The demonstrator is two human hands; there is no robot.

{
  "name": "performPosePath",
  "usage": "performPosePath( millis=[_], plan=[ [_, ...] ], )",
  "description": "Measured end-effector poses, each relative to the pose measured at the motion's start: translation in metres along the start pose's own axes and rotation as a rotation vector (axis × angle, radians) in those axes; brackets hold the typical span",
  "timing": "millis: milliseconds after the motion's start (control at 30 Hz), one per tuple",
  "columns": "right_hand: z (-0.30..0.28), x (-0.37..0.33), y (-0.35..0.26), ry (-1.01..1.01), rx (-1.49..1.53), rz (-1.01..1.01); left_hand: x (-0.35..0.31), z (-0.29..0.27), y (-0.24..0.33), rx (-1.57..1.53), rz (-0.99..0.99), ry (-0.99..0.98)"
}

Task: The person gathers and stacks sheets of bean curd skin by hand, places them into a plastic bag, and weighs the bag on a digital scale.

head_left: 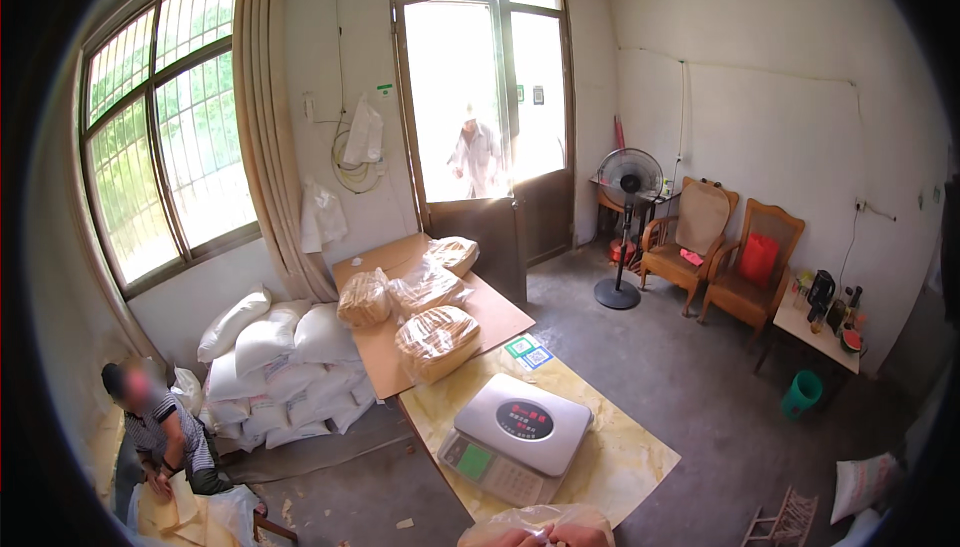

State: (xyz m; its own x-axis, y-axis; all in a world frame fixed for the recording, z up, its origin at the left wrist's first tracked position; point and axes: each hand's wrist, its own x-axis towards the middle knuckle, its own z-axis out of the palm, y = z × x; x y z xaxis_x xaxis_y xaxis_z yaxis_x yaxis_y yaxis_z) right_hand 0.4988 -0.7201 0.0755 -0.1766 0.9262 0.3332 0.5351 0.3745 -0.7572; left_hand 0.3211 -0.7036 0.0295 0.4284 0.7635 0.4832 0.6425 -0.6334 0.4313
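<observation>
At the bottom edge, my left hand (pixel 507 538) and my right hand (pixel 580 535) are close together, fingers bent in on the gathered top of a clear plastic bag (pixel 538 516). Only the tops of both hands show; the lower part of the bag is cut off by the picture's edge. Just beyond the bag, a silver digital scale (pixel 530 427) with a green display stands on the marbled yellow tabletop (pixel 632 462). Nothing lies on its plate. Farther back, several clear bags of light-brown, strip-like food (pixel 437 339) rest on a brown board (pixel 500 315).
White sacks (pixel 290 357) are stacked left of the table. A person (pixel 165 437) sits at lower left, handling pale sheets (pixel 180 512). Someone else (pixel 475 155) stands outside the doorway. A fan (pixel 628 187), wooden chairs (pixel 690 227), a side table (pixel 815 330) and a green bin (pixel 801 395) are on the right.
</observation>
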Motion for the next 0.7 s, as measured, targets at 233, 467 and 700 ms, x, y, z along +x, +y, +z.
performPosePath(
  millis=[233, 467, 700],
  plan=[
    [0.023, -0.008, 0.048, 0.066, 0.35, 0.183, 0.017, -0.02, -0.004, -0.048, 0.053, 0.313],
    [-0.003, 0.023, 0.017, -0.168, 0.543, 0.3, -0.025, 0.032, -0.046, -0.285, -0.154, -0.149],
    [-0.02, 0.03, 0.041, -0.279, 0.768, 0.241, -0.015, 0.043, -0.026, -0.221, -0.174, -0.105]
  ],
)
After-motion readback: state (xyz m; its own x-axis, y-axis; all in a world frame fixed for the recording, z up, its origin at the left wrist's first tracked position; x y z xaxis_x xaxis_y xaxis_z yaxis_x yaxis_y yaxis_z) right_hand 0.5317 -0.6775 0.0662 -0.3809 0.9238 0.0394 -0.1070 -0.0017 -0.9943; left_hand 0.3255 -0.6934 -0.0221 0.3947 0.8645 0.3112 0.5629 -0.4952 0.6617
